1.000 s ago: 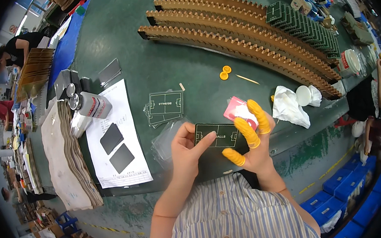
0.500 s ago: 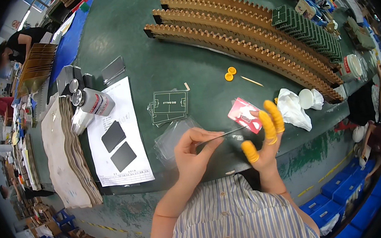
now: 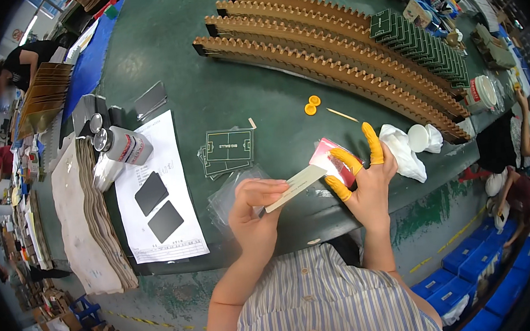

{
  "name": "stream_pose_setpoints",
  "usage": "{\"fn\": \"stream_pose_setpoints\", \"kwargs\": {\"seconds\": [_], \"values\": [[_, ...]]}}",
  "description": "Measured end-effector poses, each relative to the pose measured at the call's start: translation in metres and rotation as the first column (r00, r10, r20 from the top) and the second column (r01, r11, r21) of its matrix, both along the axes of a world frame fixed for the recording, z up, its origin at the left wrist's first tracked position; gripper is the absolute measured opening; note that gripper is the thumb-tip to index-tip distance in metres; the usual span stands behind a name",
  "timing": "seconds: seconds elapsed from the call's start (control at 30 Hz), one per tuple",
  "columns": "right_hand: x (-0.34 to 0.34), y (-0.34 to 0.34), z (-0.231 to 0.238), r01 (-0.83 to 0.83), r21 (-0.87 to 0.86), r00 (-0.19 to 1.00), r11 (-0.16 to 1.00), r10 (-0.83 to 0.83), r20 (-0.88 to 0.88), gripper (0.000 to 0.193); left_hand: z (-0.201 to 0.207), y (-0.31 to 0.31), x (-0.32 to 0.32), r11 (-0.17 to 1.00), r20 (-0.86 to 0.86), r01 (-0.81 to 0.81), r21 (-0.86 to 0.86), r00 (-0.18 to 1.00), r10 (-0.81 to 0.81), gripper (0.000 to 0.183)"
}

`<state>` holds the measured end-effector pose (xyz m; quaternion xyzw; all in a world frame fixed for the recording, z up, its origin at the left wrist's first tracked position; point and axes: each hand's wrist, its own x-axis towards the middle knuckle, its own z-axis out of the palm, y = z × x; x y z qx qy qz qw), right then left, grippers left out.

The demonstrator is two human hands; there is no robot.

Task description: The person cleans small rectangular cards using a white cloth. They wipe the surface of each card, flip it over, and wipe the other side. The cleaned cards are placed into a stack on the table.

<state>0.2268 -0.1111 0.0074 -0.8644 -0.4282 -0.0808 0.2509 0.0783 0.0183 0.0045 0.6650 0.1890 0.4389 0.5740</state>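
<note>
My left hand (image 3: 255, 213) pinches a thin flat card (image 3: 297, 186) by its near end, its pale face showing with small print. Yellow finger cots cover the thumb and two fingers of my right hand (image 3: 368, 188). Those fingers are spread around the card's far end; whether they touch it I cannot tell. Beneath them lies a pink and white packet (image 3: 339, 166). Left of the packet, a few green cards with white pitch lines (image 3: 230, 146) lie in a small pile. Clear plastic sleeves (image 3: 227, 203) are partly behind my left hand.
Long notched brown racks (image 3: 325, 59) cross the far right, green cards (image 3: 422, 48) standing in one end. Yellow finger cots (image 3: 312, 105), a wooden stick (image 3: 342, 114) and white tissue (image 3: 401, 153) lie nearer. Leftward are dark cards (image 3: 165, 221) on paper, a bottle (image 3: 128, 146) and stacked cloths (image 3: 80, 213).
The card in my left hand has turned from edge-on to show its pale face. My right hand's fingers have bent and come closer to the card's far end.
</note>
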Motion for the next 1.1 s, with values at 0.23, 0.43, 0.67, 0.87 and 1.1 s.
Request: {"fn": "stream_pose_setpoints", "kwargs": {"seconds": [0.23, 0.43, 0.67, 0.87, 1.1], "values": [[0.0, 0.002, 0.0, 0.01, -0.029, 1.0, 1.0, -0.01, 0.004, 0.042, 0.002, 0.0, 0.0, 0.999, -0.018, -0.009, 0.034, 1.0, 0.01, 0.024], [-0.001, 0.003, -0.001, 0.012, -0.039, 1.0, 0.999, -0.012, 0.018, 0.042, 0.001, 0.0, 0.0, 0.999, -0.022, -0.008, 0.045, 1.0, 0.009, 0.024], [-0.002, -0.002, -0.005, 0.033, 0.203, 0.997, 0.979, -0.019, -0.071, 0.048, 0.002, -0.001, 0.0, 0.994, -0.059, -0.022, 0.102, 0.998, 0.028, 0.023], [-0.013, -0.003, -0.026, 0.203, 0.872, 0.494, 0.446, 0.722, -0.485, 0.063, 0.007, -0.002, 0.003, 0.988, -0.145, -0.039, 0.153, 0.988, 0.061, 0.021], [-0.015, -0.001, -0.025, 0.241, 0.843, 0.483, 0.48, 0.694, -0.533, 0.068, 0.007, -0.003, 0.003, 0.972, -0.183, -0.067, 0.225, 0.977, 0.11, 0.02]]}}
